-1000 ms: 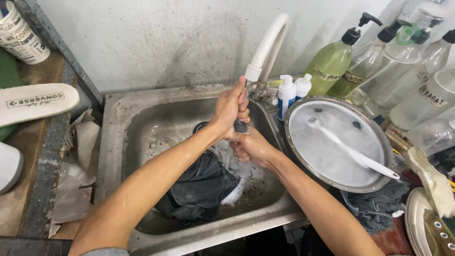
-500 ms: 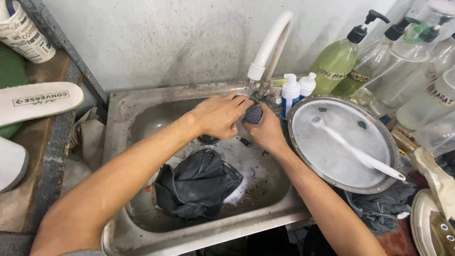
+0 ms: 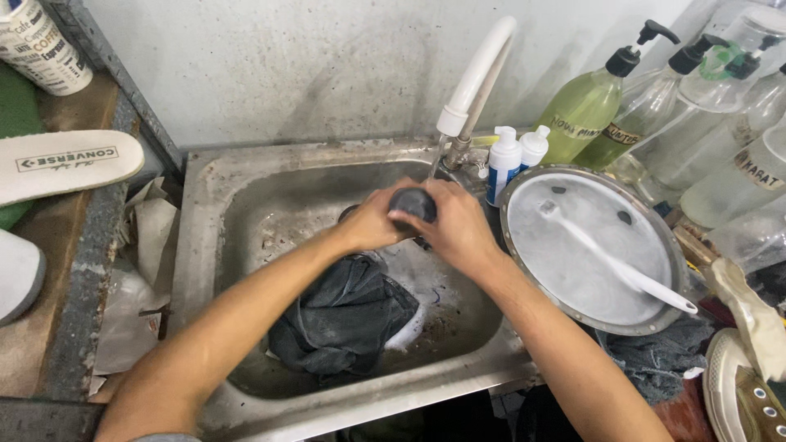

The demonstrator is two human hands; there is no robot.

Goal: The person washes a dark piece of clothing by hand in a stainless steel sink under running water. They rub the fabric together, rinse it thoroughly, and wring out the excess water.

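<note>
Two hands, one small item, one sink.

1. Left hand (image 3: 372,225) and right hand (image 3: 458,233): together over the back of the sink (image 3: 205,245), fingers of both closed round a small dark rounded object (image 3: 412,203). The object sat between the two hands, just below the spout of the white faucet (image 3: 479,78); only its top showed, so its kind could not be told. A thin stream seemed to fall from the spout, though this was hard to make out.

2. Dark grey cloth (image 3: 344,315): bunched and wet on the sink floor, below the forearms, touched by neither hand.

3. Round metal lid (image 3: 557,237): laid flat beside the sink on the right, with a white spoon (image 3: 614,266) across it.

4. Two small white bottles (image 3: 505,160): upright between faucet and lid. Green pump bottle (image 3: 581,110) and several clear ones behind them.

5. White insole (image 3: 65,164): on the ledge at far left, well apart from the hands.

Step in hand, as judged: washing or rubbing the dark object under the faucet, both hands working it.

Next move, as judged: would call for a firm two-handed hold, since the object looked wet and slippery, and for turning it so that the hidden underside met the water, kept clear of the cloth below.
</note>
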